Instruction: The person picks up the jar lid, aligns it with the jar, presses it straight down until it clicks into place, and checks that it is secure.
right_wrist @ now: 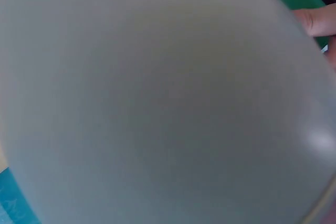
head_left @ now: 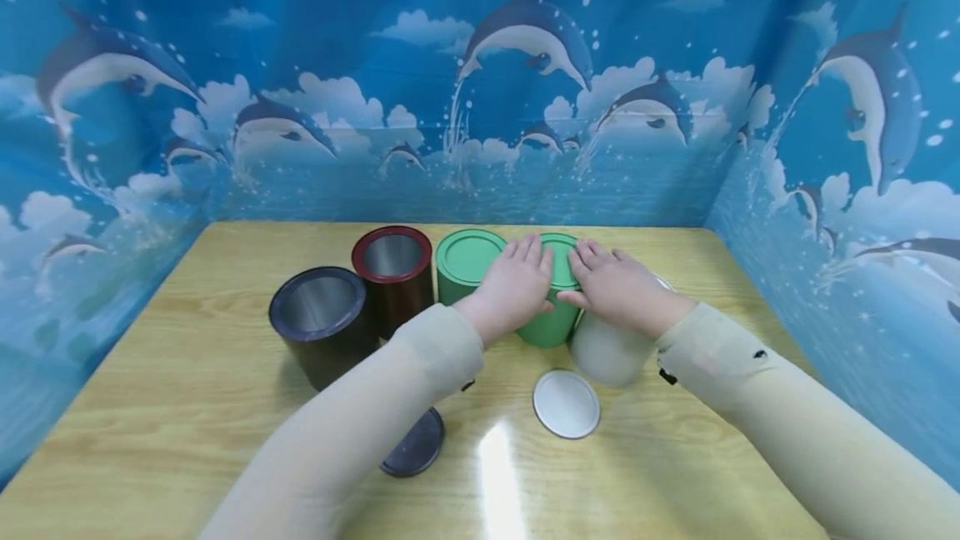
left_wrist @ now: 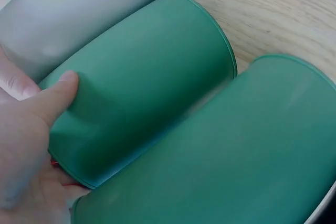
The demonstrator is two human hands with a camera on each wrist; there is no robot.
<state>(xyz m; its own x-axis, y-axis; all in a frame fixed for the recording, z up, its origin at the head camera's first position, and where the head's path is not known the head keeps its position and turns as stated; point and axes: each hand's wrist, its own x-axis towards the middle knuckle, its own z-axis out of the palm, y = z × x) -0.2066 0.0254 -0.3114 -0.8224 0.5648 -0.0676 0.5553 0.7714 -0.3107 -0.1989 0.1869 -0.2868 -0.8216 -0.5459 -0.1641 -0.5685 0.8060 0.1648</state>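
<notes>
My left hand (head_left: 516, 286) rests with straight fingers on the left side of a green canister's lid (head_left: 561, 255). From the other side, my right hand (head_left: 618, 288) lays its fingers on the right edge of that same lid. The green canister (head_left: 547, 325) stands upright beneath both hands. In the left wrist view, my left thumb lies against its wall. A second green canister (head_left: 467, 255), also lidded, is just left of it. Close under my right hand is a white canister (head_left: 609, 357), its top mostly hidden; it fills the right wrist view.
A dark red canister (head_left: 394, 253) and a black canister (head_left: 318, 305) stand uncovered at the left. A white round lid (head_left: 566, 404) and a black round lid (head_left: 415, 446), partly behind my left sleeve, lie on the wooden table (head_left: 165, 390). A dolphin-print curtain (head_left: 360, 173) encloses the back and sides.
</notes>
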